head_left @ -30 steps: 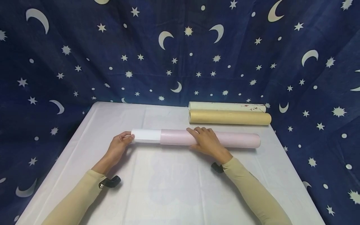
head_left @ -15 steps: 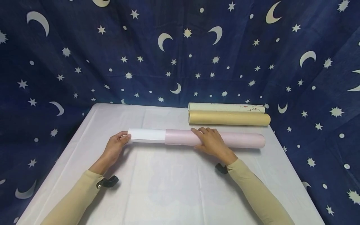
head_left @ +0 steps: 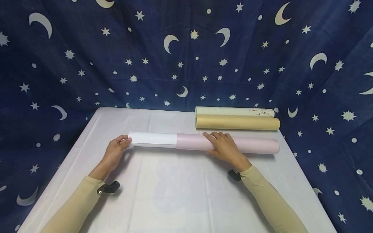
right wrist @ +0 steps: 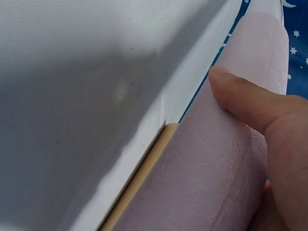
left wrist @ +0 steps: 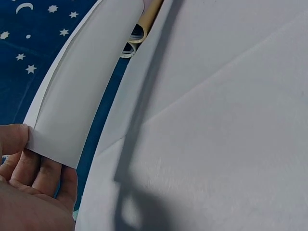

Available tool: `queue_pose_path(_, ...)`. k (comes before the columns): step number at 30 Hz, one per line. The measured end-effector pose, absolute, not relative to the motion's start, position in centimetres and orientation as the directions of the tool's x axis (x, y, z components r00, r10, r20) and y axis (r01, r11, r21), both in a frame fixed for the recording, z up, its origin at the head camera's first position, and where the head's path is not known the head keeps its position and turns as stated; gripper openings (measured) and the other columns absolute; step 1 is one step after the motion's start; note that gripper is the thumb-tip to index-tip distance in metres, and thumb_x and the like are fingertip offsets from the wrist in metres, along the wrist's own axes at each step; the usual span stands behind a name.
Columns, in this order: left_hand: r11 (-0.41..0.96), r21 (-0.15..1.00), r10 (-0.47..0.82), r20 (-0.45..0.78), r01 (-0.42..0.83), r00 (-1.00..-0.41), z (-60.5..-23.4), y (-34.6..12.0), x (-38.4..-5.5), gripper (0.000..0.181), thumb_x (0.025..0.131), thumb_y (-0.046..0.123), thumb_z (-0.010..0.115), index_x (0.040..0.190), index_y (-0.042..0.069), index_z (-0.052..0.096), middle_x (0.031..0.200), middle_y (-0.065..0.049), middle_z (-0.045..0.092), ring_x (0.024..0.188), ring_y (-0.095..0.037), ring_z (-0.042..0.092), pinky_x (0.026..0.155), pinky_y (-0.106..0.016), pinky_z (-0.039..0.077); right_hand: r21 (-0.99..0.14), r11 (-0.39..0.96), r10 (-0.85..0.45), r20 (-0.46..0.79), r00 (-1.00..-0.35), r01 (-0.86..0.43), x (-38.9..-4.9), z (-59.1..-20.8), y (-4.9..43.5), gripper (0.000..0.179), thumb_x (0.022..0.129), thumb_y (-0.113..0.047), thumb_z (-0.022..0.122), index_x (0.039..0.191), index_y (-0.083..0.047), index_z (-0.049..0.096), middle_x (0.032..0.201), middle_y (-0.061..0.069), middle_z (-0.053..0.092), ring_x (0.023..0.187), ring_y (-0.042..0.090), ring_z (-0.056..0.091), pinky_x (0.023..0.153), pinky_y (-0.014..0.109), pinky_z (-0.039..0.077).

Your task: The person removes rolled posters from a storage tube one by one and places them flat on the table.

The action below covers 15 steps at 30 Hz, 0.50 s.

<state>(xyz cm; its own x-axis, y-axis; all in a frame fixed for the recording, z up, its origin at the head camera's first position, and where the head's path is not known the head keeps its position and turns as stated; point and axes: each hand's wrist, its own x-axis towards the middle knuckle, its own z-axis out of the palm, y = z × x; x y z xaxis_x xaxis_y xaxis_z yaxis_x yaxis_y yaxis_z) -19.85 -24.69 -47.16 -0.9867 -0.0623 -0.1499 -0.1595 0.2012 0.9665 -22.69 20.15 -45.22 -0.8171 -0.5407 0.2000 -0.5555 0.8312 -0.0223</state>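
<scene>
A pink roll of wallpaper (head_left: pixel 253 145) lies across the view, lifted a little above the table, with a white paper roll (head_left: pixel 154 139) sticking out of its left end. My left hand (head_left: pixel 115 149) pinches the free left end of the white roll between thumb and fingers; the left wrist view shows the thumb on top of the white paper (left wrist: pixel 82 96) and the fingers below. My right hand (head_left: pixel 224 147) grips the pink roll around its middle. In the right wrist view the thumb lies along the textured pink surface (right wrist: pixel 192 178), with the other fingers mostly hidden behind it.
Behind the pink roll, a yellow roll (head_left: pixel 237 123) and a cream roll with red flower print (head_left: pixel 227 111) lie side by side at the table's back right. The white-covered table (head_left: pixel 172 194) meets a dark blue curtain (head_left: pixel 151 45) with moons and stars.
My left hand has moved left with the white roll's end, and my right hand has moved right with the pink roll. More of the white roll shows now.
</scene>
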Motion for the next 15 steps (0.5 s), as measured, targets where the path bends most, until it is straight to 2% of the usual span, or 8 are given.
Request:
queue_pose_path(8, 0.149, 0.979, -0.088, -0.129, -0.141, -0.988, -47.4, -25.4, -19.9, 0.034, 0.099, 0.033, 0.058, 0.119, 0.005, 0.059, 0.084, 0.027, 0.067, 0.089, 0.007, 0.060, 0.087, -0.013, 0.043, -0.022, 0.835, -0.535, 0.199, -0.821, -0.549, -22.6, -45.2, 21.1, 0.080, 0.079, -0.047, 0.079, 0.147, -0.023, 0.044, 0.126, 0.008, 0.062, 0.111, 0.036, 0.061, 0.089, 0.053, 0.046)
queue_pose_path(15, 0.156, 0.977, -0.100, -0.129, -0.143, -0.987, -47.3, -25.9, -19.8, 0.037, 0.100, 0.033, 0.057, 0.121, 0.002, 0.056, 0.083, 0.028, 0.066, 0.089, 0.008, 0.059, 0.085, -0.008, 0.042, -0.034, 0.832, -0.538, 0.197, -0.820, -0.554, -22.7, -45.2, 22.0, 0.080, 0.079, -0.045, 0.080, 0.147, -0.022, 0.044, 0.127, 0.009, 0.062, 0.112, 0.037, 0.060, 0.091, 0.054, 0.045)
